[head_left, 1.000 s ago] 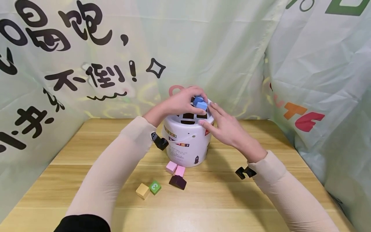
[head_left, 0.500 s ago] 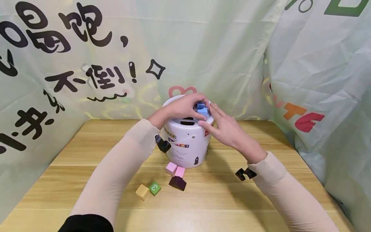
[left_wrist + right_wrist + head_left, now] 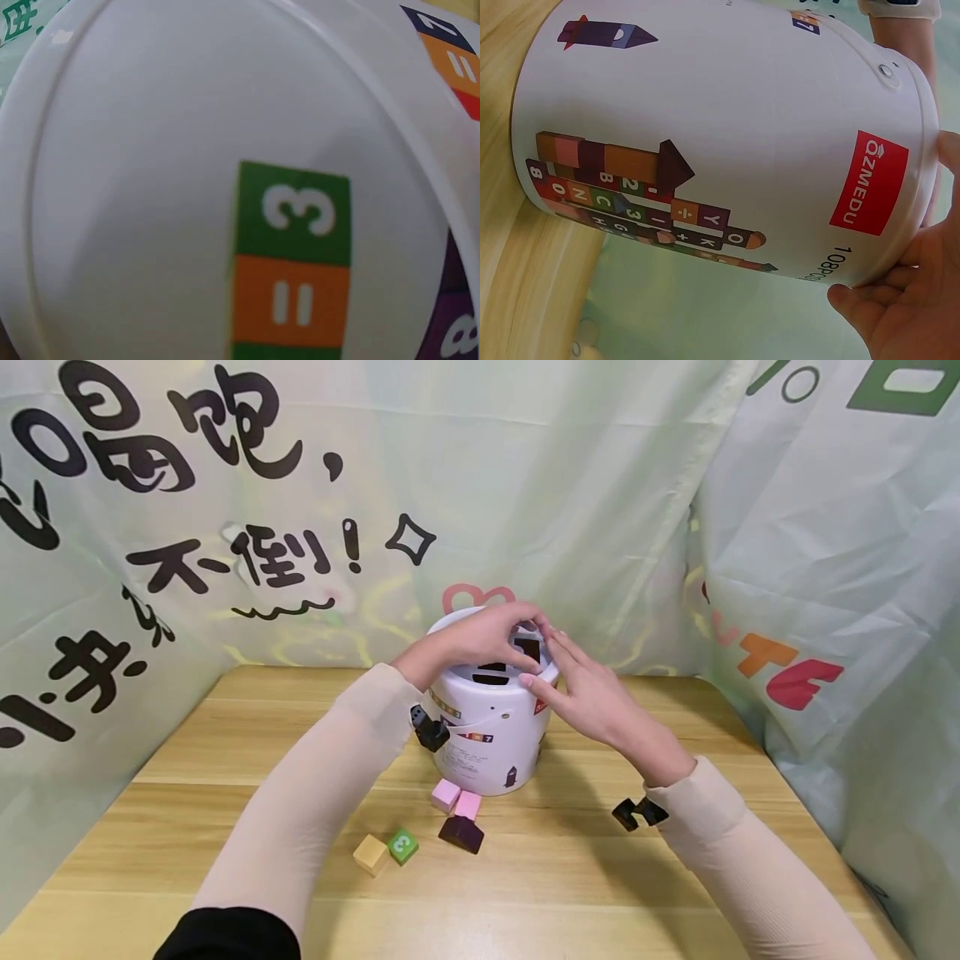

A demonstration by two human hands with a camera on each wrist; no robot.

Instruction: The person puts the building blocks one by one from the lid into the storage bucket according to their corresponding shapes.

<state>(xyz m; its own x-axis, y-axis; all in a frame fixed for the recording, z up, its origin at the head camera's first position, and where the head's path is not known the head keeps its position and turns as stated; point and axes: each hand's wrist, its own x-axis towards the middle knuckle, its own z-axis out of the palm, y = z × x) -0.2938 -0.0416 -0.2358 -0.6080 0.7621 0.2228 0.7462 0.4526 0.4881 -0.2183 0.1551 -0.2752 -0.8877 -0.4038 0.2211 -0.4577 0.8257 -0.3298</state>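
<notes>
A white bucket (image 3: 483,756) with printed labels stands on the wooden table, its recessed lid (image 3: 463,674) cut with dark openings. Over that lid arches my left hand (image 3: 491,639), thumb and fingers loosely bent around one opening, nothing visible between them. My right hand (image 3: 600,702) rests against the bucket's right rim with fingers and thumb fairly straight; the right wrist view also has the right hand (image 3: 922,300) touching the rim. In the left wrist view, the bucket wall (image 3: 150,150) fills the picture and the left hand is out of sight.
In front of the bucket lie two pink blocks (image 3: 445,795) and a dark purple roof-shaped block (image 3: 461,834). Farther left sit a yellow block (image 3: 371,855) and a green block (image 3: 403,846) marked 3. Printed fabric (image 3: 585,510) hangs behind and at both sides.
The blue blocks by my left hand sank toward the lid opening and are now out of sight. My left hand came lower and slightly right; the right hand stayed on the rim.
</notes>
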